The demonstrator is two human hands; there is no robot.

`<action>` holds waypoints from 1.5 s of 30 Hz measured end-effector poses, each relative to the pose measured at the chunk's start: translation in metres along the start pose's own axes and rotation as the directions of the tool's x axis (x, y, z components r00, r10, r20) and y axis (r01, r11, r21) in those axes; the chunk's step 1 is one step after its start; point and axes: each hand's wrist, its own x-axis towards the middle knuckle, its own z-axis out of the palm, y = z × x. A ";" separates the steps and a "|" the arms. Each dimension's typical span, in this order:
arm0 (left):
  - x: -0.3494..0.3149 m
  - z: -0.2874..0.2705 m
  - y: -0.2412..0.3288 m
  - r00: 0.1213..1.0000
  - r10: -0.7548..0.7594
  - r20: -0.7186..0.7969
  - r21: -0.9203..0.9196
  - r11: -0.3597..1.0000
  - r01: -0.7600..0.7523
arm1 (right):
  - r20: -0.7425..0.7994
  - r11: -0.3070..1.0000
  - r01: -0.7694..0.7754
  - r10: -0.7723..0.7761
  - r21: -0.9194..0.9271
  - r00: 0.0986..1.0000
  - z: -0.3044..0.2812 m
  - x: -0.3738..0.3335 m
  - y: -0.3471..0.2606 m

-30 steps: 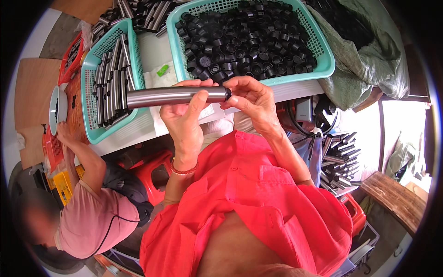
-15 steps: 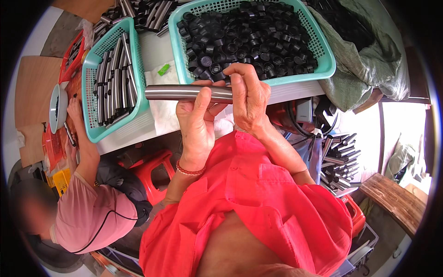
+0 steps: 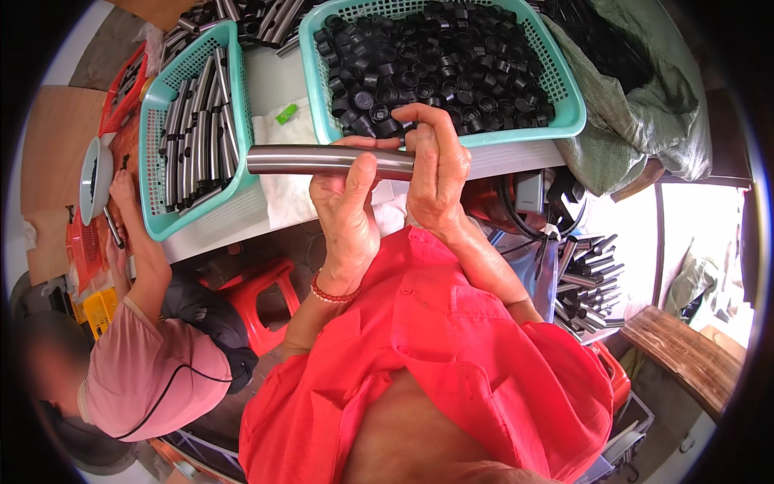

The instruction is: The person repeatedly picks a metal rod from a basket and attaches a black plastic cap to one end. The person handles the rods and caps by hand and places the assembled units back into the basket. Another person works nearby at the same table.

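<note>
A shiny dark metal tube (image 3: 294,160) lies almost level across in front of me, just short of a basket of black caps. My left hand (image 3: 345,211), a red beaded bracelet at its wrist, is closed around the tube right of its middle, thumb on the near side. At the tube's right end, my right hand (image 3: 439,179) has its thumb and bent fingers closed on it. Those fingers cover the end, so whether a cap sits there is hidden. Black plastic caps (image 3: 435,68) fill the green basket (image 3: 574,121) beyond my hands.
Left of it, another green basket (image 3: 150,185) holds several metal tubes. A white cloth (image 3: 282,198) and a small green piece (image 3: 286,114) lie on the table. A co-worker in a pink shirt (image 3: 157,367) sits at the left near a red stool (image 3: 266,310). More tubes (image 3: 592,282) are stacked at right.
The tube has shifted slightly left and tilts a little more, its right end lower in the picture. Both hands keep their hold. The whole view has shifted slightly.
</note>
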 end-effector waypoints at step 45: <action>0.010 -0.002 -0.003 0.994 0.091 0.055 -0.017 0.996 -0.090 | -0.045 0.995 0.094 -0.095 -0.013 0.994 0.006 0.009 0.010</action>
